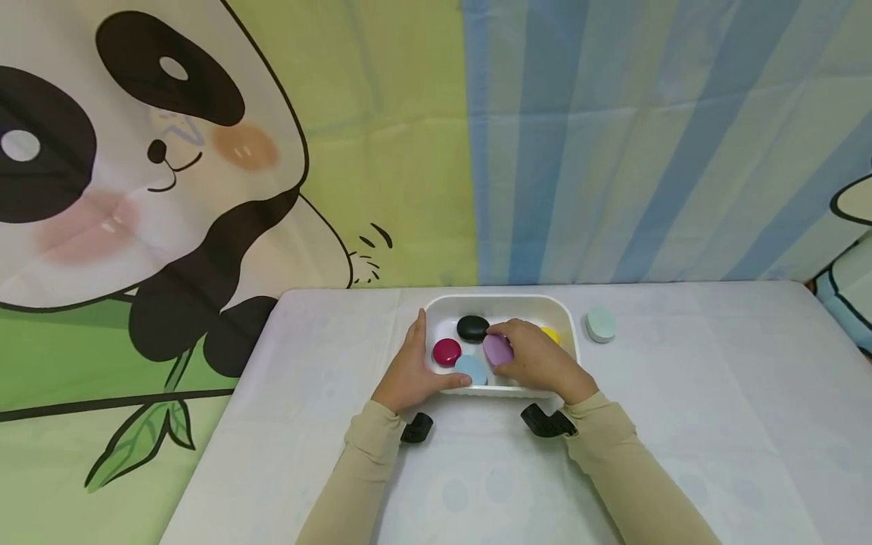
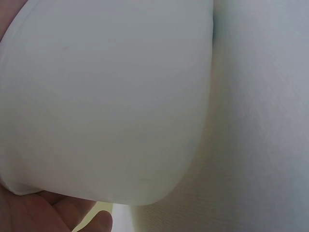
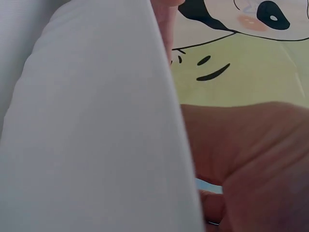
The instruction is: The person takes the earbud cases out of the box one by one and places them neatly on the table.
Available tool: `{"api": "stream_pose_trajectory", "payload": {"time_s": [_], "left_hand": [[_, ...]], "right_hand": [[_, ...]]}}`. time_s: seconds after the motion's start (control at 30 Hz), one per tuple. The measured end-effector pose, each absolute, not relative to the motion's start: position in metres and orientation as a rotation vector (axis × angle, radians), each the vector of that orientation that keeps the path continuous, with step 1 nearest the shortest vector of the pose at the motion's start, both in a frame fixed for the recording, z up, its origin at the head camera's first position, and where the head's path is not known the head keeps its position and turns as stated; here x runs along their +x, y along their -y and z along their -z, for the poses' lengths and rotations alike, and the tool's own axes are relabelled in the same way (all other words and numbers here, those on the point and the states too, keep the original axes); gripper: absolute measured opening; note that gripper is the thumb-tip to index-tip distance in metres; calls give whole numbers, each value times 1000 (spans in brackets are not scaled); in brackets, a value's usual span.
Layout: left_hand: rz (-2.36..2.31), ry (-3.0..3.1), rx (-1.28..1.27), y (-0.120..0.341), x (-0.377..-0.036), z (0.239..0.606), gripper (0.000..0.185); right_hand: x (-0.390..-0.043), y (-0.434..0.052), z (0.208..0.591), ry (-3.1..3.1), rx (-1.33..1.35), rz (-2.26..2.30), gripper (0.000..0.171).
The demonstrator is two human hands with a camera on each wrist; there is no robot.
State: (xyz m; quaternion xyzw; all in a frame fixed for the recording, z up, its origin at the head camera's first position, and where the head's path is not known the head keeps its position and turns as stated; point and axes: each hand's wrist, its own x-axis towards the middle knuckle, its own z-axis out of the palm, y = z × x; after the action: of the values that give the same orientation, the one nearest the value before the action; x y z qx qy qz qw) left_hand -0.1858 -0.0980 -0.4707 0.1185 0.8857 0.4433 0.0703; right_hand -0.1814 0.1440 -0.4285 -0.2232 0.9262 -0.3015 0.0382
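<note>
A white tray (image 1: 500, 300) with rounded corners sits near the back of the table. My left hand (image 1: 411, 372) grips its left end, thumb along the front rim and fingers up the side. In the left wrist view the tray's outer wall (image 2: 106, 96) covers most of that hand. Inside the tray, my right hand (image 1: 541, 357) pinches a smooth purple oval piece (image 1: 498, 350) between thumb and fingers. Around it lie a black oval piece (image 1: 472, 328), a dark red round one (image 1: 446, 352) and a light blue one (image 1: 472, 369). A yellow piece (image 1: 550, 334) shows partly behind the right hand.
On the table to the right of the tray stands a mint green rounded piece (image 1: 601, 324). A white cloth (image 1: 681, 424) covers the table. Behind it hangs a printed curtain (image 1: 388, 151) with a panda and stripes. A black strap-like part (image 1: 547, 421) juts out below the right wrist.
</note>
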Motion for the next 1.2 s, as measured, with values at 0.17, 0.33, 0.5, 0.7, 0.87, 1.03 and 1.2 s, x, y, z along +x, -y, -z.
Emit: {"api": "stream_pose_trajectory", "payload": {"time_s": [0.17, 0.33, 0.5, 0.7, 0.87, 1.03, 1.2], "left_hand": [[-1346, -2659, 349, 99, -185, 470, 142], [-1353, -2663, 368, 97, -186, 470, 142], [-1364, -2660, 377, 97, -187, 471, 142], [-1360, -2662, 358, 98, -186, 471, 142], [-1347, -2665, 347, 99, -185, 471, 141], [-1347, -2665, 361, 98, -185, 471, 141], [-1359, -2664, 366, 99, -185, 471, 141]], "right_hand": [[-179, -146, 425, -2848, -653, 942, 53], [-178, -152, 423, -2877, -618, 955, 54], [-177, -158, 420, -2914, -584, 953, 55], [-173, -164, 419, -2951, -574, 1006, 54], [-170, -173, 418, -2979, -594, 1083, 55], [-167, -182, 416, -2975, -589, 1121, 56], [-167, -190, 413, -2977, -595, 1121, 55]]}}
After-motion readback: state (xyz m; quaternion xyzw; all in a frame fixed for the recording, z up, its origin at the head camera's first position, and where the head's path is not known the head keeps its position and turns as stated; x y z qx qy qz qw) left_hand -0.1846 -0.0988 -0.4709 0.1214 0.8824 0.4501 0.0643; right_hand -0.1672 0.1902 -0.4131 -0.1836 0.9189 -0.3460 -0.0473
